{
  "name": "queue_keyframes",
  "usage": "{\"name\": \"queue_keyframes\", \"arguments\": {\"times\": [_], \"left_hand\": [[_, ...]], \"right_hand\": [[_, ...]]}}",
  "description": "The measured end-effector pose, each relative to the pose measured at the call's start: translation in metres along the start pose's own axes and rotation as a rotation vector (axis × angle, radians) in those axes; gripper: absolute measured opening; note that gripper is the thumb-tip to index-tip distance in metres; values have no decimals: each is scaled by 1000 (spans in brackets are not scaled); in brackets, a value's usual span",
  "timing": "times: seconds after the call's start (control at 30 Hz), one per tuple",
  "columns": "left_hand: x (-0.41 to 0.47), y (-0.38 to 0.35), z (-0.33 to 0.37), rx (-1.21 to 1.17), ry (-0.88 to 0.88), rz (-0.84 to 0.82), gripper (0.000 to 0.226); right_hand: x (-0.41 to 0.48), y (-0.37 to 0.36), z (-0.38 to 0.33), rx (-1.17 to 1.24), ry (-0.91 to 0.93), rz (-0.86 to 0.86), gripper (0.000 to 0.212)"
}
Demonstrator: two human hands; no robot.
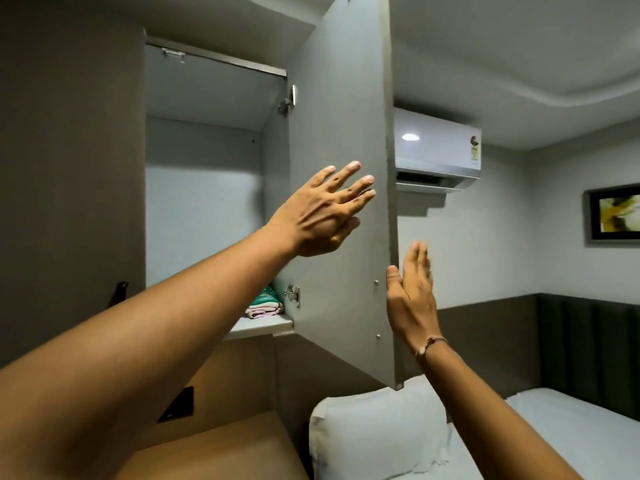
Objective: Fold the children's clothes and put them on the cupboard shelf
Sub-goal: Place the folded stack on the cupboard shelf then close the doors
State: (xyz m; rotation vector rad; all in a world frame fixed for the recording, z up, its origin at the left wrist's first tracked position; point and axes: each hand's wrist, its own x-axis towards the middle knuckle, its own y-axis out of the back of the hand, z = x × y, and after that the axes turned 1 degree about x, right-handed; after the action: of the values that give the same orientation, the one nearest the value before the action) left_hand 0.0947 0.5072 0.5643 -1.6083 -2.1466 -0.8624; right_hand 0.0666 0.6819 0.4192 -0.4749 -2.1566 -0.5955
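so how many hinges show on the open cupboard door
2: an upper hinge near the top of the cupboard door, and a lower hinge above the shelf, beside the folded clothes. The left hand covers part of that edge, so another may be hidden.

The far wall (485, 258) is pale grey, and a white air conditioner (438, 150) hangs high on it, with a round spot of light reflected on its front. Further right, a dark-framed picture (616, 213) sits set into the wall. The ceiling (519, 46) is white, with a curved stepped edge. Low along the far wall runs a dark band that becomes a padded headboard (588, 341) at the right. Below it lies a bed (571, 427) in white sheets, with a white pillow (377, 434) at its near end. At near left is a tan wooden top (214, 455), and behind it a black plate (178, 405) is fixed to the wood.
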Motion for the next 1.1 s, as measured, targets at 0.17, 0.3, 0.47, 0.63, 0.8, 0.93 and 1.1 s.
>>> {"name": "queue_keyframes", "arguments": {"times": [0.17,0.3,0.47,0.63,0.8,0.93,1.1], "left_hand": [[36,-2,18,114,-83,-115,55],[23,-4,13,154,-83,-158,56],[-37,17,-13,185,-23,-148,54],[-114,34,-47,198,76,-135,49],[-195,20,-91,249,278,-242,56],[-255,-22,-121,275,504,-458,59],[-318,-92,-151,63,796,-607,57]], "right_hand": [[5,8,5,310,-113,-234,52],[-8,1,-3,381,-47,-246,61],[-26,-36,-30,465,131,-275,58],[-44,-103,-77,453,323,-265,53],[-35,-173,-114,191,537,-414,55],[4,-236,-137,-48,630,-508,54],[44,-311,-125,-320,630,-473,66]]}}
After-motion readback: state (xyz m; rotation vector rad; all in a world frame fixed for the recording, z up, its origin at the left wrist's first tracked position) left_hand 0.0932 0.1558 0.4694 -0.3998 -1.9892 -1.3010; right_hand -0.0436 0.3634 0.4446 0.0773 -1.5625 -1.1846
